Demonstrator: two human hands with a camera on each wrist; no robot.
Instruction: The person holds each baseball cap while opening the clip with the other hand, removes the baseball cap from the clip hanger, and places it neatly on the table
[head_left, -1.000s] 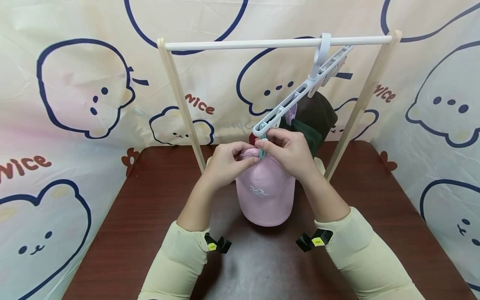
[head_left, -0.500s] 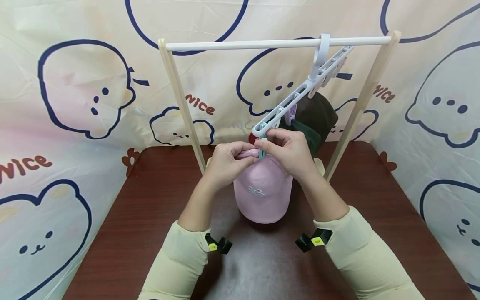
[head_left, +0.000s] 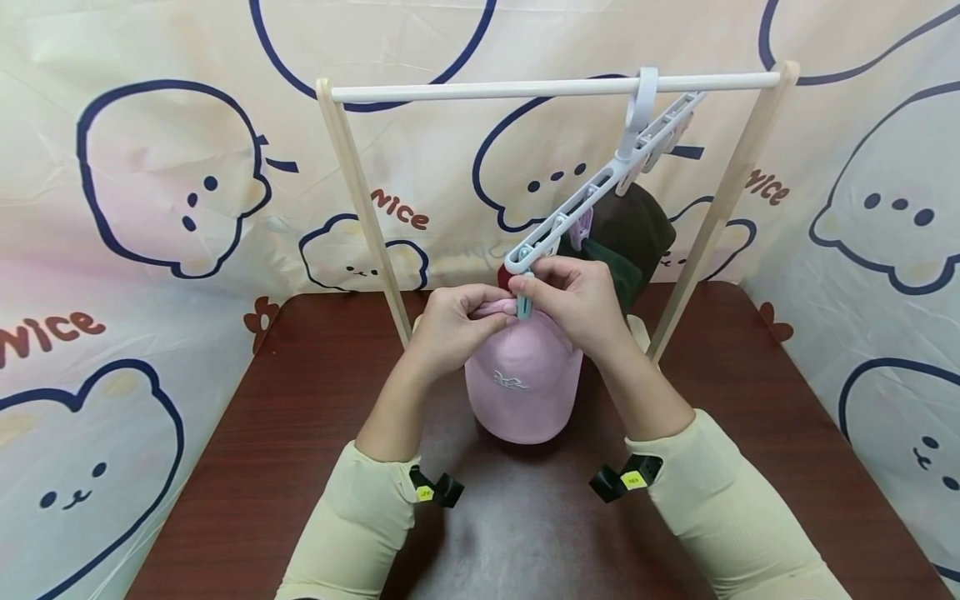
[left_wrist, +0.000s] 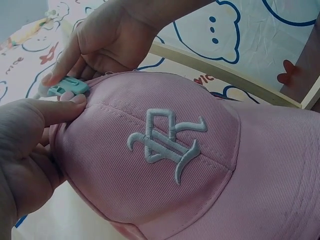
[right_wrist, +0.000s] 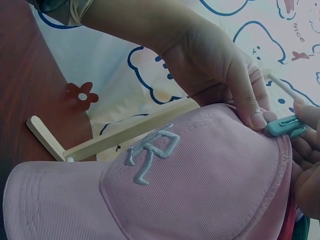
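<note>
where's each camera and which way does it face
Head: head-worn, facing forward and down at the pink cap; left hand, right hand, both forearms show.
Left wrist: worn there, facing the cap; left hand at left edge, right hand at top.
Right wrist: worn there, facing the cap; right hand at right edge, left at top.
Both wrist views share the teal clip.

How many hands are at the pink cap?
2: the left hand pinches the pink cap beside the turquoise clip; the right hand holds that clip. Neither hand is hidden.
</note>
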